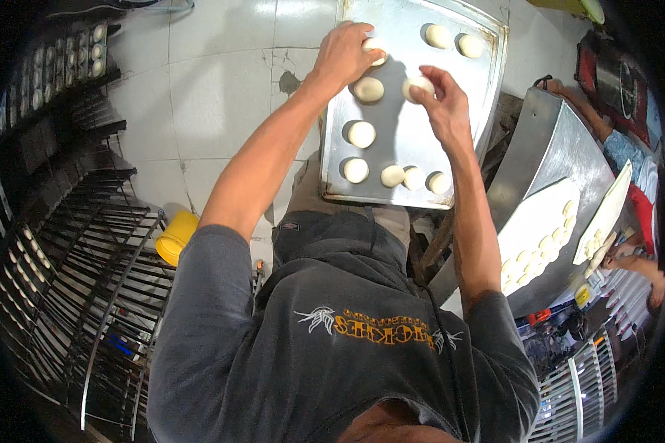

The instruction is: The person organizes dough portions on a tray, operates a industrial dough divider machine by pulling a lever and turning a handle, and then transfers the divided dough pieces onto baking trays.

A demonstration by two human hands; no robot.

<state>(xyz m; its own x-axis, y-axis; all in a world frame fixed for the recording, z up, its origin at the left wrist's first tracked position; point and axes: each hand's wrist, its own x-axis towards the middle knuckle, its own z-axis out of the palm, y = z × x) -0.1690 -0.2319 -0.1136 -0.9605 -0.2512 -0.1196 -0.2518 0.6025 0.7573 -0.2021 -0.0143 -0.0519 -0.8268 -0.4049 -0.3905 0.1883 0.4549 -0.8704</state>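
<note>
A shallow metal baking tray (421,144) lies before me with several pale, round dough balls on it. At its far left edge my left hand (343,57) curls its fingers and thumb around one dough ball (374,52). My right hand (448,107) pinches another dough ball (417,89) between thumb and fingers over the middle of the tray. Close below the left hand sits a slightly flattened dough ball (369,89). Two more run down the left side, and others line the near edge. A pair, including one dough ball (438,36), rests at the far right.
To the right, a metal work table (524,166) carries a white sheet (521,221) with rows of dough pieces. Other people's hands (624,260) are at its far side. Black racks (96,244) holding trays stand at left, near a yellow bucket (177,238) on the tiled floor.
</note>
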